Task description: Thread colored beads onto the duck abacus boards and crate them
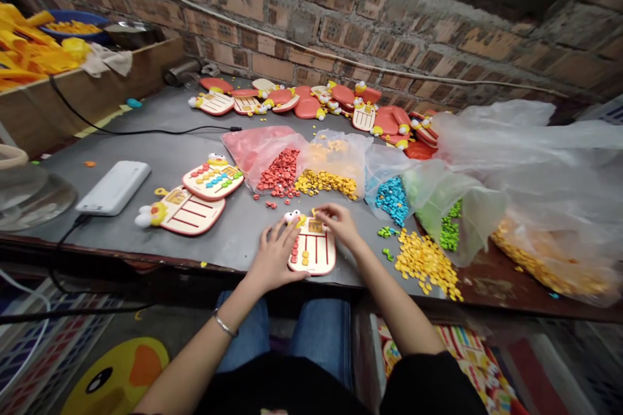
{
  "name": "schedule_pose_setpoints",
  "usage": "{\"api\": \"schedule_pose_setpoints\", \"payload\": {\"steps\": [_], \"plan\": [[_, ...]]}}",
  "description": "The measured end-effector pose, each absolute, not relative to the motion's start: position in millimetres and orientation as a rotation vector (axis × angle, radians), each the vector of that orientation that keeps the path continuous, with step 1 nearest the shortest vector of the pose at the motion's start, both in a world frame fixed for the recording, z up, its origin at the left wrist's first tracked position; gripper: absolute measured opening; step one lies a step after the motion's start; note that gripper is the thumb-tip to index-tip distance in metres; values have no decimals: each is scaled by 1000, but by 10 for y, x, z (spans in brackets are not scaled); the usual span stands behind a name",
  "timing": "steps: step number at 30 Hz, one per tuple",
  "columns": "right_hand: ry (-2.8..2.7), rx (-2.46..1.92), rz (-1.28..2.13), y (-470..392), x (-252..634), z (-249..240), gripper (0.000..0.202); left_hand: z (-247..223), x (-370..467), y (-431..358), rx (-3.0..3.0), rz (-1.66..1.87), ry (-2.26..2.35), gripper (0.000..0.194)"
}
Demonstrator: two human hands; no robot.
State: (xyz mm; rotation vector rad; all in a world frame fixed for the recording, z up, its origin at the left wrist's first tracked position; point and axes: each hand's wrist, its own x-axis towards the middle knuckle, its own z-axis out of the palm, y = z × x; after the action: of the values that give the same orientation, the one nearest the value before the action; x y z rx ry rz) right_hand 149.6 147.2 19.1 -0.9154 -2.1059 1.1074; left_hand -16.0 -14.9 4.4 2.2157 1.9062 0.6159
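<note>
The left hand (272, 258) is pressing down flat, fingers (281, 231) spread open, on the left edge of a duck-shaped abacus toy (314, 251) lying at the desk's (160, 165) near edge. The right hand (338, 224) is resting its curled fingers on the toy's top, at about one o'clock; whether they are pinching a bead, I cannot tell. Beyond, at twelve o'clock, open bags are spilling red beads (280, 175) and yellow beads (325, 183); blue beads (393, 200) and green beads (450, 227) are lying toward two o'clock. At ten o'clock two more duck toys (192, 198) are sitting beside a white power bank (114, 188).
</note>
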Motion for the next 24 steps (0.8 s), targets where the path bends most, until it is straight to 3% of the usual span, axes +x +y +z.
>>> {"api": "schedule_pose_setpoints", "payload": {"steps": [6,9,16,24], "plan": [[-2226,-1172,630,2162,1050,143,8,30,-160,-163,2230,619,1923,99],[-2265,-1134,621,2171,1022,138,15,30,-161,-165,2237,636,1924,101],[-2039,-864,815,1536,1616,176,11,39,-156,-155,2227,631,1921,97],[-2325,-886,524,1263,1774,83,10,39,-136,-172,2259,601,1945,93]]}}
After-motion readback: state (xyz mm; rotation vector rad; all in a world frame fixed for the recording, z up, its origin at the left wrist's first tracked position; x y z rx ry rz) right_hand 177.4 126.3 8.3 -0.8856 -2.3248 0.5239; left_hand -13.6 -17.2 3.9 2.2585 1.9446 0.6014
